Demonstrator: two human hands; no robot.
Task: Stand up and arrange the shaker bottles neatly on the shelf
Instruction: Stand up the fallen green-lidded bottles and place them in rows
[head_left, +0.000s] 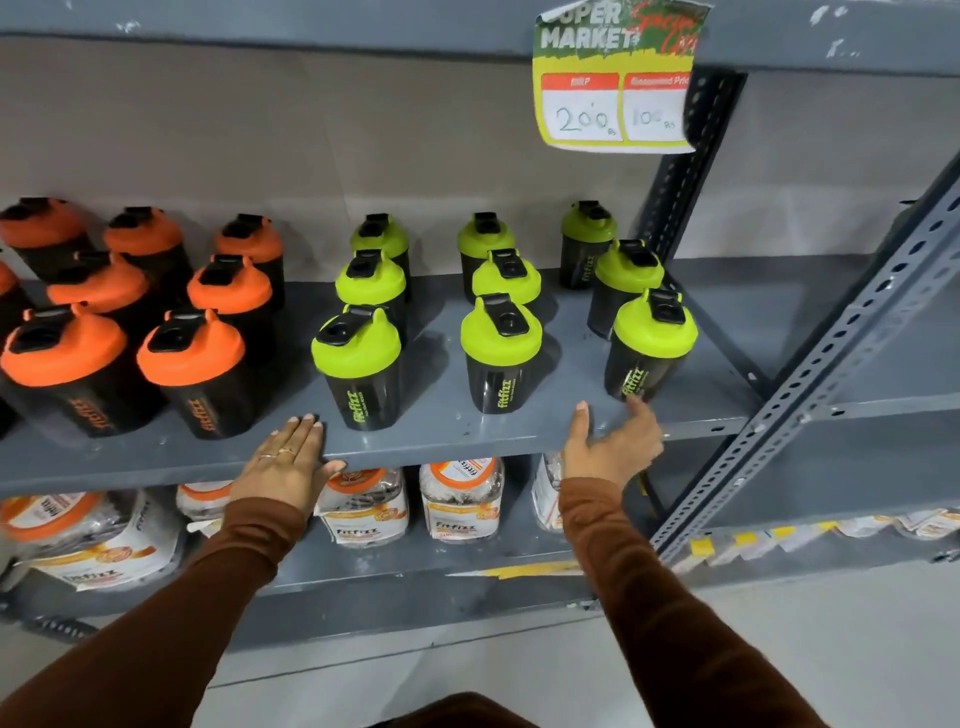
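Note:
Black shaker bottles stand upright on the grey shelf (436, 441). Several with orange lids (192, 348) fill the left half. Several with green lids stand in three rows on the right half: front ones at left (358, 358), middle (501, 348) and right (652, 338). My left hand (288, 462) lies flat on the shelf's front edge, fingers spread, between the orange and green groups. My right hand (610, 447) is open at the front edge, fingertips just below the base of the front right green-lidded bottle. Neither hand holds anything.
A yellow price sign (615, 78) hangs from the shelf above. A perforated grey upright (810, 374) slants down the right side. Clear jars with orange lids (460, 499) stand on the shelf below. Bare shelf shows between the bottle rows.

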